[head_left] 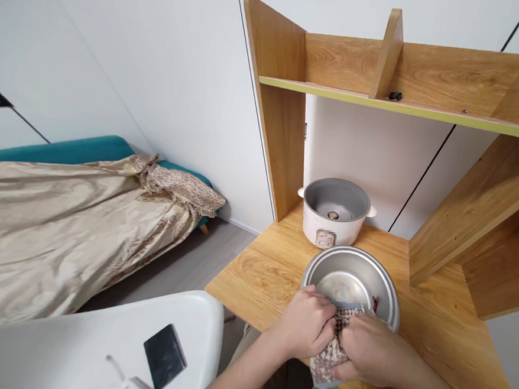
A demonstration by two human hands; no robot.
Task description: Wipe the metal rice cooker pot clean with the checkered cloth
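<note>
Cloth (328, 360) is bunched in front of the person, its upper part against the near inside of a metal pot, its lower end hanging toward the lap. Biggest around us is the white wall (184, 53), and along it on the person's left lies a teal sofa (89, 147) under a crumpled beige cover (48, 221). Straight ahead stands the wooden desk (254, 277), with a shelf (311, 87) raised across its back. Low on the left is a smooth white surface (75, 341) with a rounded corner. On the desk, toward the back, sits the pale cooker (288, 220), open on top and grey inside, with a blurred sticker (326, 239) on its front. Just before it, at the desk's near edge, is the pot (381, 271), mouth up. At its near rim, the left fingers (319, 308) are curled tight on the cloth; whether they grip the rim as well, I can't tell. The right fingers (354, 331) are closed firmly around the cloth just beside them. A dark phone (164, 357) lies on the white surface, and a small black object (395, 95) rests on the shelf. Smallest is a red bit (374, 303) showing at the pot's inner wall, too small to make out.
</note>
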